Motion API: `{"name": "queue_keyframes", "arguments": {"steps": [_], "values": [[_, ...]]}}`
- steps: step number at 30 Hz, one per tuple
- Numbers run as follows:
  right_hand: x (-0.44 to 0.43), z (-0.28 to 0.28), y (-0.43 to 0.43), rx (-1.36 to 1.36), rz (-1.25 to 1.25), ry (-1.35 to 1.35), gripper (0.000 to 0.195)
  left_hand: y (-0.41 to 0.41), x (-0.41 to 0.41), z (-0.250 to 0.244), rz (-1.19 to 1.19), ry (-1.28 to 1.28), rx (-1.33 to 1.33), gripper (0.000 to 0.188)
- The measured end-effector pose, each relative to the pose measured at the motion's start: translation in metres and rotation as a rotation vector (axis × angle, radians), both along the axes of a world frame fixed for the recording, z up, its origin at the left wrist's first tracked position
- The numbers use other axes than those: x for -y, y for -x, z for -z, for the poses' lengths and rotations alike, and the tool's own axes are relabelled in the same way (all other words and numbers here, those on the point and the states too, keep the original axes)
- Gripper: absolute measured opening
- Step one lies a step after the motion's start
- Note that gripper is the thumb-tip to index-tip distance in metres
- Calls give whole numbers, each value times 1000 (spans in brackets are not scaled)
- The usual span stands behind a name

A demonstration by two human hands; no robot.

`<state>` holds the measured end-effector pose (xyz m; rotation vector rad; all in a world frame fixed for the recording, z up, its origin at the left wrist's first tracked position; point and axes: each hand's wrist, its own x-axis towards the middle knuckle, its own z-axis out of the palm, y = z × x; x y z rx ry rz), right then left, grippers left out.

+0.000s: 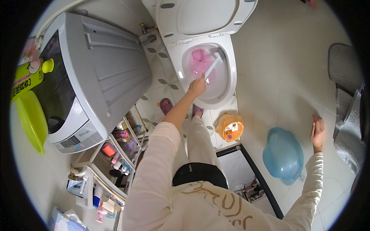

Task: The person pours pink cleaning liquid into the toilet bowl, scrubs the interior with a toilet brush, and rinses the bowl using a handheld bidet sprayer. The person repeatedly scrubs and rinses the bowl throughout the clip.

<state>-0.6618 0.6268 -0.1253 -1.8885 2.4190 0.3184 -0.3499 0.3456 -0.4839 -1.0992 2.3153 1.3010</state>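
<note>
My left hand [198, 86] is closed around the handle of a white toilet brush [212, 66], whose head rests against the inner right wall of the toilet bowl [221, 89]. Pink liquid [202, 62] covers the bottom of the bowl. The toilet lid and seat [206, 17] are raised. Out to the right, my right hand [318, 130] holds nothing; its fingers are extended near the pale tiled wall, and whether it touches the wall is unclear. A blue translucent plastic basin [283, 156] hangs beside it.
On the left stands a grey washing machine [115, 63] with a green cleaner bottle [31, 76] and a green basin [31, 121] on top. A shelf rack [111, 179] holds toiletries. An orange-lined bin [231, 128] sits right of my feet, near a black-framed mirror [260, 176]. Grey towels [348, 135] hang far right.
</note>
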Motion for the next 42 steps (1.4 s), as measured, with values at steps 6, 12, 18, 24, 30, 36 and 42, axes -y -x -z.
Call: {"name": "queue_keyframes", "arguments": {"steps": [6, 12, 18, 24, 30, 36, 42], "values": [[1, 3, -2, 19, 4, 8, 24, -36, -44, 19, 291, -91, -37, 47], [0, 0, 0, 32, 47, -2, 23, -65, -26, 1, 480, -7, -12, 45], [0, 4, -1, -35, -54, 54, 23, -16, 6, 7, 208, 63, 25, 43], [11, 1, -7, -6, -61, 121, 23, -34, -35, 11, 331, -55, 0, 48], [8, 3, -5, -13, -56, 142, 21, -83, -14, 13, 708, 93, -3, 47], [7, 3, -5, 25, -25, 127, 21, -7, 40, -20, 876, 357, 132, 42], [5, 5, -7, 22, -25, 148, 21, -6, 40, -21, 831, 284, 125, 34]]}}
